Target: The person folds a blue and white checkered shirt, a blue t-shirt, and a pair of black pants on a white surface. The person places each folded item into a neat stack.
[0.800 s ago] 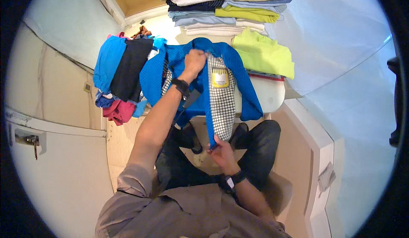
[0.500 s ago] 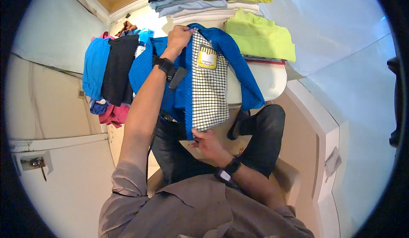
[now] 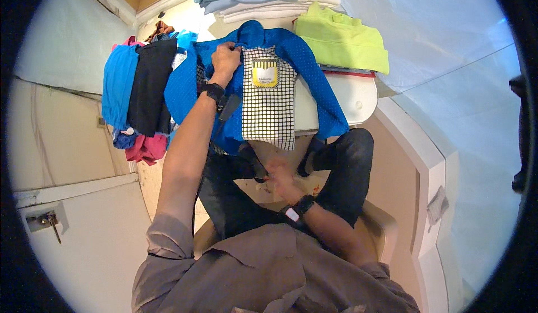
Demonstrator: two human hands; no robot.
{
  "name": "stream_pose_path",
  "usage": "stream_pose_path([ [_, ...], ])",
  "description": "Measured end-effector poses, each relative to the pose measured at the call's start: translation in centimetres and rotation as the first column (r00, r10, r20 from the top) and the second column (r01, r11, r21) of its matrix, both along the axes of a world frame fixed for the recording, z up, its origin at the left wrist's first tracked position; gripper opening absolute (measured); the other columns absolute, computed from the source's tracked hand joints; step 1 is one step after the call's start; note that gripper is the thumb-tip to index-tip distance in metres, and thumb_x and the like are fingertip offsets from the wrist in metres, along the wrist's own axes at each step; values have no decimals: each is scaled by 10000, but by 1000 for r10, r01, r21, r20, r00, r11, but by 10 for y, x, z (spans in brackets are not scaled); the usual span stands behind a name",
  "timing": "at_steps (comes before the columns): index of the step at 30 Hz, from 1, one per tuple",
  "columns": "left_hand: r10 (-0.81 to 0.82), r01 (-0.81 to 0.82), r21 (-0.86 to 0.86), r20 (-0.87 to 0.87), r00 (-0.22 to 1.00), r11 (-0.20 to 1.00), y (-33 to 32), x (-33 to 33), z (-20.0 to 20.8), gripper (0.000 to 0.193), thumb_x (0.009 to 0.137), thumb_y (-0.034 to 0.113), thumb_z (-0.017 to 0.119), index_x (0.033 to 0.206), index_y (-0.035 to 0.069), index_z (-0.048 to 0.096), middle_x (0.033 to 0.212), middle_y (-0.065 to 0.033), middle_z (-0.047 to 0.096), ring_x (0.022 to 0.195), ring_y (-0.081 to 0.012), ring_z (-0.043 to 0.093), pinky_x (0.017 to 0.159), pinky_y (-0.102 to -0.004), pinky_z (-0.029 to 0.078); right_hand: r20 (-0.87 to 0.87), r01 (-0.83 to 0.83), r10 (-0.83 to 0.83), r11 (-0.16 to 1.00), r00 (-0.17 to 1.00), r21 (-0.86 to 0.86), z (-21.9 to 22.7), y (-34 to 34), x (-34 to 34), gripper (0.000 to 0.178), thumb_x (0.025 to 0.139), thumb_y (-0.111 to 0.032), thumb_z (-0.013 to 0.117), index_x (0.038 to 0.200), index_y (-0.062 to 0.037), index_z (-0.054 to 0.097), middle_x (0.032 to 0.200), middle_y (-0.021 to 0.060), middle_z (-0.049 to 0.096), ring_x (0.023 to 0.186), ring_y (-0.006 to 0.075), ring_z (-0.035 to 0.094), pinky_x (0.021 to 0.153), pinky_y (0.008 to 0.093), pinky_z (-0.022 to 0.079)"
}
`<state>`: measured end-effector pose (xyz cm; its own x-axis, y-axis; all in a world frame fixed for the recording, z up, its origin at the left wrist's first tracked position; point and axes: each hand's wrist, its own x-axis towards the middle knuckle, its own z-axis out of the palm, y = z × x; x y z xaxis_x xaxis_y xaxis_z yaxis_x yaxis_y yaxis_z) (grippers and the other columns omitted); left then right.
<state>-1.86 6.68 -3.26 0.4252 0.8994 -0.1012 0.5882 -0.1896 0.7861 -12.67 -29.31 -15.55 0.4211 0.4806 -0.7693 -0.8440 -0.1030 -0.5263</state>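
A blue dotted long-sleeved jacket (image 3: pixel 327 91) lies on the white table with its sleeves out to both sides. Its front shows a black-and-white checked panel (image 3: pixel 269 111), which bears a yellow-edged patch (image 3: pixel 265 74). The panel's lower end hangs over the table's near edge. My left hand (image 3: pixel 226 61) pinches the jacket's front edge just below the collar, fingers closed. Lower down, between my knees, my right hand (image 3: pixel 282 174) is apart from the cloth. Motion smears its fingers. A black band is on each of my wrists.
Folded clothes, blue and black (image 3: pixel 151 86), are heaped at the left of the white table (image 3: pixel 356 100). A lime-green folded garment (image 3: pixel 342 41) sits on others at the right. Behind stands a folded stack (image 3: pixel 269 1). A white ledge (image 3: pixel 412 156) runs along my right.
My right hand has let go of the jacket's lower edge and dropped toward me. The jacket now lies flatter, its checked panel more square to me. My left hand has shifted slightly left and down.
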Motion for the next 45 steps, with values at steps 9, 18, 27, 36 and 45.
stream_pose_path([
  [9,-403,293,504,122,907,812,-152,-64,14,254,844,168,731,1070,53,710,1136,-140,679,983,-328,671,838,-421,546,638,-54,-50,988,769,143,44,1,74,177,912,-88,716,1067,-17,667,959,25,685,848,108,606,730,267,491],
  [18,-613,668,606,-346,710,432,-193,-63,-24,423,947,391,601,1293,152,643,1516,-76,487,1442,-346,366,1134,-585,284,730,131,-124,990,672,47,53,-24,80,244,786,-69,824,794,-66,580,735,-16,582,635,82,533,576,268,445],
  [27,-608,726,541,-425,671,423,-190,-70,-35,479,973,393,554,1379,143,594,1583,-67,404,1492,-310,302,1171,-599,218,483,-248,272,962,833,-114,55,-29,73,391,822,-139,809,1140,-50,600,885,48,677,681,146,630,506,284,480],
  [36,-53,-177,525,394,918,833,-179,-131,-3,170,830,71,728,996,38,743,1023,-144,744,947,-309,710,811,-365,556,964,3,161,986,213,-165,106,1,89,169,857,-101,745,983,-8,680,891,106,712,808,177,680,734,322,540],
  [45,393,-452,234,258,882,861,-148,-210,-43,183,873,129,688,1000,-2,696,931,-160,622,838,-337,637,773,-417,516,891,-362,437,816,-122,-450,117,221,81,406,870,-368,742,999,16,712,862,183,733,796,320,721,710,426,564],
])
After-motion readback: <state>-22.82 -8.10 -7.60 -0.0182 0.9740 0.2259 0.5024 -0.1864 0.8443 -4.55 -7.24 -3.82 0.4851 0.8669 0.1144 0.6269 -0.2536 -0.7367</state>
